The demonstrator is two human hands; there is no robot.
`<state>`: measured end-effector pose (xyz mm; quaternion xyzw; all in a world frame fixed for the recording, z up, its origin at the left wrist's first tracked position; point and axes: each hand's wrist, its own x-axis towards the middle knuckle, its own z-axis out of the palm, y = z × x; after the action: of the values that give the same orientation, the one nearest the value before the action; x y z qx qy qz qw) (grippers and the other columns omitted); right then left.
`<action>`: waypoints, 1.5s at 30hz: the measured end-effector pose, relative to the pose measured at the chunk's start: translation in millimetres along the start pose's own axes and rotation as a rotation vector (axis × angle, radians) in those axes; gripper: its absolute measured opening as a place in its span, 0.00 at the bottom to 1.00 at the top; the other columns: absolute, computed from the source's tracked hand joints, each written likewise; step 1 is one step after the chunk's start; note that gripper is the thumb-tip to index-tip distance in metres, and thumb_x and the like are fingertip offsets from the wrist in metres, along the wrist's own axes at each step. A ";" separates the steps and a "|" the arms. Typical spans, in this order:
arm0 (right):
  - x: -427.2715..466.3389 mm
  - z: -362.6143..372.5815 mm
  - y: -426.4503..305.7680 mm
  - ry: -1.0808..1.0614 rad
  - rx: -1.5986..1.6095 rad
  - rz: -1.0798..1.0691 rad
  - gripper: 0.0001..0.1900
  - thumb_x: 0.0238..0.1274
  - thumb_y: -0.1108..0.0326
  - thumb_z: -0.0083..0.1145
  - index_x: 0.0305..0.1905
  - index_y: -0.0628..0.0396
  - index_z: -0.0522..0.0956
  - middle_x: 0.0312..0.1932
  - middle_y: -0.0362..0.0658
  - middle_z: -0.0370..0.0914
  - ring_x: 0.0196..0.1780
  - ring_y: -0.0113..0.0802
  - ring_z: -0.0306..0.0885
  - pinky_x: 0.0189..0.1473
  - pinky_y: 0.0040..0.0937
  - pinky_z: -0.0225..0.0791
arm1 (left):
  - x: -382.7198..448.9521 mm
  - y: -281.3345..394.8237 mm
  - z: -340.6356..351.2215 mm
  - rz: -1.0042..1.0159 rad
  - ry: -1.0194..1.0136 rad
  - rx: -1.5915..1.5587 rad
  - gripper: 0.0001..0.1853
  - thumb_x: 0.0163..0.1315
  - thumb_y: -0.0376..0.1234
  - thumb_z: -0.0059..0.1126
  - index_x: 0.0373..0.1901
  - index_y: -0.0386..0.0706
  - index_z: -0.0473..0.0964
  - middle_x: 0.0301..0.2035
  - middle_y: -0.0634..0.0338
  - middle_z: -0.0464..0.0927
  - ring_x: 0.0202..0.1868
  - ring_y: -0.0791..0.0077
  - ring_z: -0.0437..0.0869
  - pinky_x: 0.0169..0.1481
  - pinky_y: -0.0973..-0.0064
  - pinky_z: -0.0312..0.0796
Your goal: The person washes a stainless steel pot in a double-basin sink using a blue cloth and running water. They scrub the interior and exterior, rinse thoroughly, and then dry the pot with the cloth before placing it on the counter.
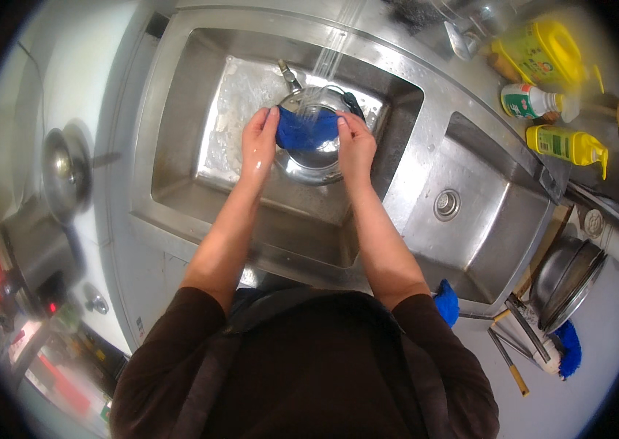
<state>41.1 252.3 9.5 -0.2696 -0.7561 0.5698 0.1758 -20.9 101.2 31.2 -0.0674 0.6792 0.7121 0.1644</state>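
Note:
A wet blue cloth is stretched between my two hands in the large steel sink. My left hand pinches its left end, and my right hand grips its right end. Running water falls from the top of the view onto the cloth. Beneath the cloth lies a round shiny metal vessel or lid, partly hidden by it, with a black handle or knob at its upper right. A metal fitting shows just above the vessel's left side.
To the right is a smaller steel basin with a drain. Beyond it stand a yellow jug, a white-and-green bottle and a yellow pump bottle. Metal bowls lean at the lower right. A blue cloth hangs by the basin's near edge.

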 end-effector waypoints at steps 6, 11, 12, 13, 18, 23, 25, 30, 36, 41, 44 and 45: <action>10.7 -5.5 4.1 0.098 0.366 0.338 0.09 0.63 0.66 0.48 0.40 0.58 0.77 0.33 0.39 0.75 0.36 0.25 0.71 0.38 0.23 0.64 | 9.7 25.6 13.5 -0.081 0.022 -0.279 0.12 0.66 0.37 0.46 0.37 0.38 0.75 0.28 0.66 0.75 0.28 0.85 0.73 0.34 0.86 0.66; 10.2 -11.4 -8.7 0.196 0.883 0.571 0.10 0.67 0.61 0.42 0.35 0.54 0.73 0.30 0.35 0.69 0.32 0.22 0.65 0.33 0.23 0.61 | 13.7 -4.6 -5.7 -0.017 0.043 -0.037 0.13 0.63 0.37 0.51 0.39 0.35 0.76 0.36 0.61 0.76 0.39 0.78 0.75 0.46 0.81 0.66; 9.8 -12.3 -12.8 0.142 0.735 0.482 0.10 0.67 0.62 0.42 0.36 0.54 0.73 0.31 0.35 0.69 0.32 0.22 0.65 0.34 0.22 0.61 | 13.3 -9.7 -6.2 0.041 0.061 0.102 0.14 0.63 0.37 0.52 0.39 0.34 0.76 0.38 0.60 0.76 0.41 0.77 0.75 0.49 0.79 0.65; 9.4 -13.4 -16.3 0.087 0.586 0.393 0.10 0.67 0.62 0.42 0.37 0.54 0.72 0.31 0.35 0.70 0.33 0.22 0.65 0.35 0.22 0.61 | 12.4 -14.1 -6.0 0.053 0.053 0.050 0.13 0.61 0.36 0.54 0.38 0.34 0.77 0.42 0.58 0.73 0.46 0.75 0.72 0.54 0.79 0.61; 14.1 -10.1 -36.7 0.011 0.744 0.543 0.10 0.67 0.62 0.42 0.36 0.54 0.72 0.31 0.34 0.68 0.36 0.21 0.65 0.42 0.20 0.61 | 8.9 -6.4 -1.8 -0.204 0.064 -0.208 0.16 0.63 0.40 0.51 0.46 0.41 0.74 0.40 0.63 0.73 0.45 0.77 0.71 0.53 0.74 0.62; -5.7 -7.2 -82.5 -0.290 0.656 0.314 0.09 0.67 0.65 0.41 0.37 0.55 0.73 0.32 0.35 0.69 0.38 0.20 0.66 0.43 0.21 0.61 | -11.2 -20.2 9.5 -0.533 0.164 -0.318 0.25 0.62 0.49 0.47 0.55 0.44 0.66 0.43 0.58 0.73 0.50 0.71 0.70 0.54 0.64 0.64; -24.9 -6.1 -95.1 -0.474 0.485 0.206 0.09 0.67 0.67 0.41 0.39 0.56 0.73 0.34 0.36 0.70 0.40 0.21 0.67 0.45 0.20 0.61 | -14.5 -40.8 -1.9 -0.684 -0.147 -0.813 0.27 0.62 0.51 0.43 0.56 0.42 0.66 0.45 0.55 0.73 0.50 0.66 0.72 0.56 0.59 0.64; -46.3 4.1 -81.4 -0.762 0.472 0.216 0.08 0.66 0.68 0.43 0.41 0.58 0.73 0.37 0.37 0.72 0.42 0.21 0.68 0.48 0.20 0.61 | -15.1 5.8 18.9 -0.726 -0.331 -1.084 0.22 0.62 0.46 0.43 0.47 0.37 0.71 0.44 0.51 0.76 0.45 0.57 0.77 0.59 0.59 0.64; -11.0 -13.0 -101.7 -0.731 0.356 0.056 0.11 0.65 0.67 0.44 0.43 0.61 0.75 0.42 0.42 0.76 0.45 0.29 0.72 0.49 0.26 0.63 | 13.6 -0.9 25.9 -0.696 -0.359 -1.109 0.20 0.62 0.44 0.45 0.48 0.39 0.71 0.44 0.51 0.76 0.43 0.60 0.79 0.53 0.62 0.69; -22.2 -8.4 -62.9 -0.396 0.014 -0.121 0.12 0.56 0.65 0.54 0.43 0.58 0.76 0.50 0.51 0.71 0.52 0.43 0.71 0.53 0.33 0.63 | -6.8 -38.0 26.3 -0.556 -0.424 -1.004 0.22 0.64 0.47 0.41 0.49 0.40 0.70 0.43 0.51 0.76 0.43 0.61 0.78 0.51 0.67 0.70; -35.2 -2.3 -9.5 -0.427 -0.181 -0.014 0.30 0.49 0.54 0.61 0.56 0.55 0.69 0.59 0.55 0.62 0.61 0.49 0.63 0.60 0.36 0.58 | -19.1 -46.3 41.2 -0.655 -0.235 -1.026 0.25 0.64 0.50 0.40 0.50 0.40 0.70 0.43 0.52 0.76 0.43 0.63 0.78 0.51 0.68 0.70; -31.4 -4.4 -4.2 -0.497 -0.134 0.040 0.28 0.49 0.55 0.61 0.55 0.56 0.70 0.57 0.55 0.65 0.59 0.49 0.66 0.59 0.36 0.60 | -20.0 -41.9 30.8 -0.753 -0.368 -1.003 0.29 0.63 0.55 0.39 0.51 0.40 0.69 0.42 0.54 0.76 0.43 0.66 0.77 0.51 0.70 0.70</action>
<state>67.6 235.8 16.0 -0.1472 -0.8068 0.5704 -0.0453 15.5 129.8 0.1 -0.2462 0.1554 0.8362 0.4648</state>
